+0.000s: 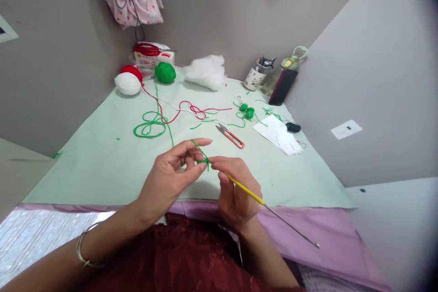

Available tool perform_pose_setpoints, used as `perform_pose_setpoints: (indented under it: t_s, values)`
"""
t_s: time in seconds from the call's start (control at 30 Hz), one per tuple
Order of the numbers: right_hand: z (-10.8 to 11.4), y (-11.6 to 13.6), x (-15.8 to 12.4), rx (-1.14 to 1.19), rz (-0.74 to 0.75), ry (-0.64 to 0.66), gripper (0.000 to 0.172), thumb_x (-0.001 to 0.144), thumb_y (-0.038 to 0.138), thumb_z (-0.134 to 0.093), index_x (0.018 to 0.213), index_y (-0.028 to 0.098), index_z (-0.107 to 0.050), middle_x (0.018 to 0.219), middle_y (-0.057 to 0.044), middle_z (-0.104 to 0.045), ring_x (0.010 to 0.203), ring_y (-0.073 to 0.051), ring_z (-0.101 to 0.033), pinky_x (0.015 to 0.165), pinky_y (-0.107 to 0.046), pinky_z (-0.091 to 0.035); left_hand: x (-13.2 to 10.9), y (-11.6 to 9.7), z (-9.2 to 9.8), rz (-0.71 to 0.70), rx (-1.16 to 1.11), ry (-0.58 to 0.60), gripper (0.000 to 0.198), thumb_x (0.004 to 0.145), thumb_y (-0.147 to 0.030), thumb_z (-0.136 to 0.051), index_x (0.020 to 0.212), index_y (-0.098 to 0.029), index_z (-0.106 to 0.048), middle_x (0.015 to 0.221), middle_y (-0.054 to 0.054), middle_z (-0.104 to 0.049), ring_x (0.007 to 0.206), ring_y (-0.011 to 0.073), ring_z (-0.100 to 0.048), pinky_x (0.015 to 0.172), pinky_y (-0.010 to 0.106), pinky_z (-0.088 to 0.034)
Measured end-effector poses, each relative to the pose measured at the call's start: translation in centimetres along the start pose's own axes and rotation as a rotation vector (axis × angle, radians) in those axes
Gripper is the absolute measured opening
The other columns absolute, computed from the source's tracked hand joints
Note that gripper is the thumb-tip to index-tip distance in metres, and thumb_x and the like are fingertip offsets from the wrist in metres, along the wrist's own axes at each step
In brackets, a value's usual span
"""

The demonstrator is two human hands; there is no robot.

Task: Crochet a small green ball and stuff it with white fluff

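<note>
My left hand (pixel 171 175) pinches a strand of green yarn (pixel 200 153) that loops over its forefinger, with a small green knot between thumb and fingers. My right hand (pixel 234 191) is closed round a yellow-handled crochet hook (pixel 255 198), whose tip meets the green knot and whose metal end points down to the right. The yarn strand runs back across the pale green table cover (pixel 102 164) to a loose green coil (pixel 149 127) and a green yarn ball (pixel 165 72).
Red-handled thread snips (pixel 231 136) lie just beyond my hands. Farther back are a white yarn ball (pixel 127 83), a red ball (pixel 132 70), white stuffing (pixel 207 72), small green crocheted pieces (pixel 247 111), white paper (pixel 278 133), a cup of pens (pixel 256 76) and a bottle (pixel 290 61).
</note>
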State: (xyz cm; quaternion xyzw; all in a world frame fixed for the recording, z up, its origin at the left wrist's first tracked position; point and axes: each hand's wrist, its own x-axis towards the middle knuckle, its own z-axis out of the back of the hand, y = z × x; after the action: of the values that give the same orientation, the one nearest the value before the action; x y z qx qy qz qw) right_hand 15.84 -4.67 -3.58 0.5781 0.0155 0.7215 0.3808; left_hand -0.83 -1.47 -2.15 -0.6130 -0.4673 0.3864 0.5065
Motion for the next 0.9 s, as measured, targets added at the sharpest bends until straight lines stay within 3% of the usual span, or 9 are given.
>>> perform_pose_setpoints:
  t_s: [0.07, 0.2, 0.27, 0.4, 0.5, 0.6, 0.7, 0.8, 0.9]
  values:
    - [-0.2, -0.1, -0.1, 0.044, -0.009, -0.035, 0.024, 0.104, 0.012, -0.051, 0.117, 0.021, -0.069, 0.098, -0.008, -0.079, 0.091, -0.020, -0.076, 0.075, -0.036, -0.064, 0.1, 0.1, 0.0, 0.012, -0.044, 0.012, 0.032, 0.089, -0.028, -0.081, 0.121, -0.033, -0.080, 0.089, -0.002, -0.062, 0.084, 0.0128, -0.053, 0.083, 0.025, -0.044]
    - [0.1, 0.0, 0.4, 0.177, -0.198, -0.079, 0.028, 0.105, 0.011, -0.048, 0.114, 0.023, -0.072, 0.096, -0.004, -0.078, 0.076, -0.015, -0.072, 0.070, -0.031, -0.062, 0.3, 0.0, 0.2, 0.062, -0.155, 0.050, 0.028, 0.090, -0.028, -0.080, 0.117, -0.034, -0.081, 0.093, -0.002, -0.062, 0.096, 0.0130, -0.057, 0.090, 0.022, -0.044]
    - [0.2, 0.1, 0.5, 0.185, -0.220, -0.071, 0.028, 0.105, 0.011, -0.049, 0.112, 0.024, -0.073, 0.096, -0.003, -0.078, 0.075, -0.014, -0.072, 0.068, -0.031, -0.061, 0.3, 0.0, 0.2, 0.061, -0.138, 0.055, 0.030, 0.090, -0.027, -0.081, 0.119, -0.035, -0.080, 0.093, -0.002, -0.062, 0.094, 0.0121, -0.056, 0.088, 0.021, -0.044]
    - [0.1, 0.0, 0.2, 0.110, -0.131, -0.075, 0.027, 0.104, 0.011, -0.051, 0.118, 0.024, -0.070, 0.094, -0.004, -0.077, 0.081, -0.017, -0.072, 0.070, -0.034, -0.062, 0.2, 0.2, -0.3, 0.033, -0.087, 0.026, 0.037, 0.087, -0.028, -0.085, 0.122, -0.035, -0.079, 0.089, -0.004, -0.062, 0.084, 0.0096, -0.054, 0.081, 0.019, -0.044]
    - [-0.3, -0.2, -0.4, -0.122, 0.048, -0.018, 0.028, 0.100, 0.009, -0.059, 0.119, 0.024, -0.073, 0.103, -0.008, -0.077, 0.094, -0.020, -0.074, 0.076, -0.034, -0.063, 0.2, 0.2, -0.7, 0.096, -0.229, 0.027, 0.042, 0.086, -0.031, -0.086, 0.126, -0.034, -0.077, 0.091, -0.004, -0.064, 0.077, 0.0074, -0.052, 0.078, 0.017, -0.045]
    - [-0.3, -0.3, -0.6, -0.200, 0.108, -0.015, 0.031, 0.098, 0.009, -0.062, 0.121, 0.026, -0.074, 0.112, -0.010, -0.076, 0.101, -0.021, -0.074, 0.079, -0.035, -0.064, 0.4, -0.1, -0.7, 0.294, -0.429, 0.129, 0.042, 0.085, -0.033, -0.086, 0.126, -0.026, -0.079, 0.070, -0.007, -0.054, 0.054, 0.0031, -0.032, 0.070, 0.018, -0.047]
    - [-0.2, -0.4, -0.2, 0.069, -0.118, -0.121, 0.027, 0.103, 0.012, -0.056, 0.116, 0.026, -0.075, 0.100, -0.007, -0.077, 0.088, -0.019, -0.073, 0.073, -0.036, -0.062, 0.6, -0.4, -0.3, 0.360, -0.527, 0.151, 0.035, 0.086, -0.027, -0.085, 0.120, -0.019, -0.082, 0.059, -0.012, -0.036, 0.050, 0.0024, -0.016, 0.072, 0.019, -0.050]
    - [-0.3, -0.3, 0.6, 0.353, -0.317, -0.166, 0.024, 0.105, 0.017, -0.054, 0.105, 0.025, -0.077, 0.089, -0.003, -0.074, 0.071, -0.015, -0.067, 0.065, -0.032, -0.059, 0.7, -0.4, -0.1, 0.312, -0.488, 0.131, 0.035, 0.086, -0.024, -0.084, 0.121, -0.024, -0.081, 0.072, -0.006, -0.054, 0.056, 0.0031, -0.036, 0.074, 0.020, -0.051]
    - [-0.6, -0.2, 0.9, 0.391, -0.349, -0.120, 0.021, 0.104, 0.019, -0.058, 0.105, 0.025, -0.078, 0.094, -0.003, -0.077, 0.075, -0.015, -0.070, 0.068, -0.032, -0.061, 0.4, -0.2, -0.4, 0.244, -0.397, 0.150, 0.034, 0.085, -0.025, -0.085, 0.119, -0.028, -0.082, 0.094, 0.000, -0.069, 0.081, 0.0098, -0.059, 0.080, 0.020, -0.051]
